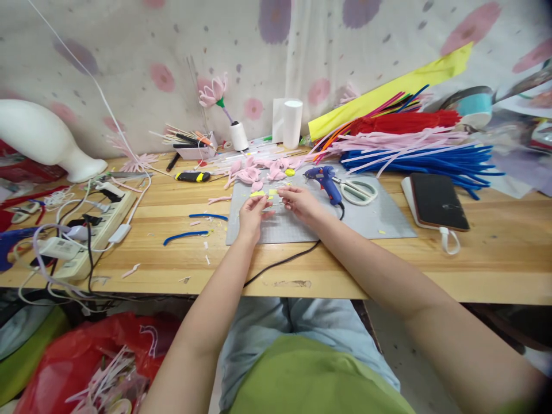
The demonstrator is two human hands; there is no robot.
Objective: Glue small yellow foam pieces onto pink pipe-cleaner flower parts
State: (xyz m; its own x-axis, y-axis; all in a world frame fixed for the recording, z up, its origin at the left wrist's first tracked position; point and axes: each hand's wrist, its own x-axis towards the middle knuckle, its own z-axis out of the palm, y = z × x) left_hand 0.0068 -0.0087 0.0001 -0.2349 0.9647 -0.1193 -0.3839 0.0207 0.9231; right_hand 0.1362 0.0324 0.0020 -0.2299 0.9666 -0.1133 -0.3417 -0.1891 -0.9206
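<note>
Over the grey cutting mat (371,224), my left hand (255,217) and my right hand (298,202) face each other, a small gap apart. Fingers of both are pinched together around something thin and pale between them, too small to name. Small yellow pieces (272,192) lie by the fingertips. Pink fuzzy petal shapes (249,174) sit just beyond the hands. A blue glue gun (326,181) rests right of my right hand, beside white-handled scissors (360,192).
Blue, pink and red pipe cleaners (414,161) are heaped at the back right, above a black-topped device (437,201). A power strip (97,236) with tangled cables stands left. Two blue stems (185,236) lie left of the mat. A black cord crosses the table's front.
</note>
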